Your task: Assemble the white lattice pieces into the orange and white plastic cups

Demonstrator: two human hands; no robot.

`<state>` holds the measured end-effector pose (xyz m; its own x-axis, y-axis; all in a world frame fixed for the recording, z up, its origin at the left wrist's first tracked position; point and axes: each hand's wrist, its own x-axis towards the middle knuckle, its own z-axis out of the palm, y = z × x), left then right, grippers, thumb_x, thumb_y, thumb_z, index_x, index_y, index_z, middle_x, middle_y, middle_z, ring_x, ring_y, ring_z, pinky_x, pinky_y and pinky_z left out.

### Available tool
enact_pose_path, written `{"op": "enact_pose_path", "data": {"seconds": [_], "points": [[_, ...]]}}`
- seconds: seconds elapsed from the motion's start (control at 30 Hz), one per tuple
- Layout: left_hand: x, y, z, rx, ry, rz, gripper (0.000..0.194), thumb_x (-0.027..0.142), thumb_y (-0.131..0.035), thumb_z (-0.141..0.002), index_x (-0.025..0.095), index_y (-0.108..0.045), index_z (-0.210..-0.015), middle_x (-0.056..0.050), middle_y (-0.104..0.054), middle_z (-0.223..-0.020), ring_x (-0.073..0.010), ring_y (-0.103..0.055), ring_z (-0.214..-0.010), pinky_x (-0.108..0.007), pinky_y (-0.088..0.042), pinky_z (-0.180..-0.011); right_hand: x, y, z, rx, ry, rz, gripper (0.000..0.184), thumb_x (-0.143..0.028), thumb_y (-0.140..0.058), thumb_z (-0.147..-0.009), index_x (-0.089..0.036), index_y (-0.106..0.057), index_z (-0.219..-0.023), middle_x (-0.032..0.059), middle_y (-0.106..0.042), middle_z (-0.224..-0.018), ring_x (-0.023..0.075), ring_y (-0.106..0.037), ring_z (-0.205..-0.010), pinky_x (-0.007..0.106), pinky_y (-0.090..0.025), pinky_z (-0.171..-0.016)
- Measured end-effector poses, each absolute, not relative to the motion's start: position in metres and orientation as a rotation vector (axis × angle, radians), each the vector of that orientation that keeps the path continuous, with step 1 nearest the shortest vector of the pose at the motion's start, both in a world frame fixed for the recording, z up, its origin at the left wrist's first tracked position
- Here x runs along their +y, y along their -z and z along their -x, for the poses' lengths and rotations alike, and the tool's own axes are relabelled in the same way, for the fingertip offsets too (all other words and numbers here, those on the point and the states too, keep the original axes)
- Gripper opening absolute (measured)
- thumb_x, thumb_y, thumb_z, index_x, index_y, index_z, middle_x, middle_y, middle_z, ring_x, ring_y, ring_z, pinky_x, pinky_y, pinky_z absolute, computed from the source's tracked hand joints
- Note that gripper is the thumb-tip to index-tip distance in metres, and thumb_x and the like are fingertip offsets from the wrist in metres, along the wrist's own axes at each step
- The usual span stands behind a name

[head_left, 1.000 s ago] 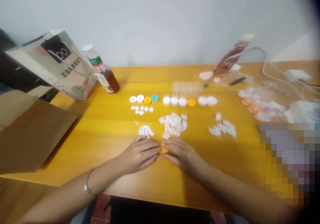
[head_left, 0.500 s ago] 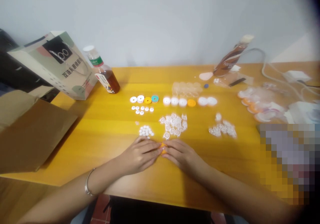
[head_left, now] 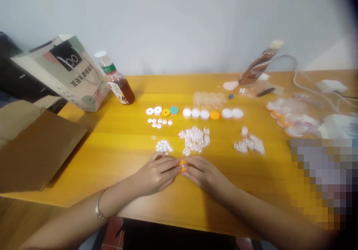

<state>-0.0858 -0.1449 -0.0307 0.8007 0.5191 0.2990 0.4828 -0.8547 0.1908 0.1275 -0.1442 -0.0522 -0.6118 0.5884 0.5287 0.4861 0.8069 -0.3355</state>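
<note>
My left hand (head_left: 156, 173) and my right hand (head_left: 205, 174) meet fingertip to fingertip at the near middle of the yellow table (head_left: 117, 145). Both pinch a small orange round piece (head_left: 182, 164), mostly hidden by the fingers. Just beyond the hands lie a heap of small white discs (head_left: 163, 146) and a pile of white wheel-shaped parts (head_left: 195, 138). Farther back runs a row of white, orange and teal round caps (head_left: 192, 112). A second pile of white parts (head_left: 250, 144) lies to the right.
A paper gift bag (head_left: 67, 71) and a bottle of brown drink (head_left: 117, 80) stand at the back left, brown cardboard (head_left: 33, 149) at the left edge. Another bottle (head_left: 258, 65), cables and plastic bags of parts (head_left: 291, 116) crowd the back right.
The hands have closed more tightly on the orange piece, so less of it shows than a second ago. Everything else on the table stays where it was.
</note>
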Motion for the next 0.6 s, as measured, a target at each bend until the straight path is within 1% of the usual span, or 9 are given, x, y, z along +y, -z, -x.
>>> {"op": "enact_pose_path", "data": {"seconds": [0.13,0.23,0.43,0.6], "points": [[-0.146,0.0314,0.0845,0.802,-0.51,-2.934,0.03,0.016,-0.046,-0.085,0.014,-0.052,-0.114,-0.008,-0.06,-0.112,-0.0175,-0.053,-0.105,-0.037,-0.036,-0.092,-0.1448,0.0485,-0.1286,-2.468,-0.128,0.754,0.015,-0.016,-0.048,-0.085,-0.011,-0.06,-0.091,0.0121,-0.061,-0.092,0.0189,-0.057,-0.09,0.033,-0.051,-0.082],[-0.1475,0.0318,0.0834,0.794,-0.51,-2.994,0.029,0.016,-0.047,-0.085,0.014,-0.052,-0.113,-0.009,-0.06,-0.111,-0.0187,-0.053,-0.105,-0.038,-0.037,-0.091,-0.1455,0.0446,-0.1295,-2.549,-0.104,0.723,0.015,-0.013,-0.046,-0.085,-0.012,-0.059,-0.093,0.0123,-0.06,-0.094,0.0194,-0.056,-0.093,0.036,-0.049,-0.084],[-0.152,0.0321,0.0824,0.758,-0.462,-3.142,0.028,0.015,-0.047,-0.085,0.011,-0.052,-0.112,-0.013,-0.058,-0.114,-0.0225,-0.051,-0.109,-0.043,-0.037,-0.092,-0.1461,0.0428,-0.1286,-2.547,-0.098,0.73,0.017,-0.013,-0.041,-0.087,-0.014,-0.058,-0.091,0.0118,-0.06,-0.093,0.019,-0.056,-0.092,0.036,-0.051,-0.082],[-0.1523,0.033,0.0807,0.79,-0.5,-3.089,0.027,0.016,-0.046,-0.085,0.011,-0.053,-0.111,-0.012,-0.059,-0.113,-0.021,-0.052,-0.108,-0.042,-0.037,-0.093,-0.1442,0.048,-0.1285,-2.568,-0.146,0.751,0.015,-0.014,-0.043,-0.087,-0.014,-0.058,-0.089,0.0103,-0.06,-0.09,0.0193,-0.056,-0.091,0.035,-0.051,-0.082]]}}
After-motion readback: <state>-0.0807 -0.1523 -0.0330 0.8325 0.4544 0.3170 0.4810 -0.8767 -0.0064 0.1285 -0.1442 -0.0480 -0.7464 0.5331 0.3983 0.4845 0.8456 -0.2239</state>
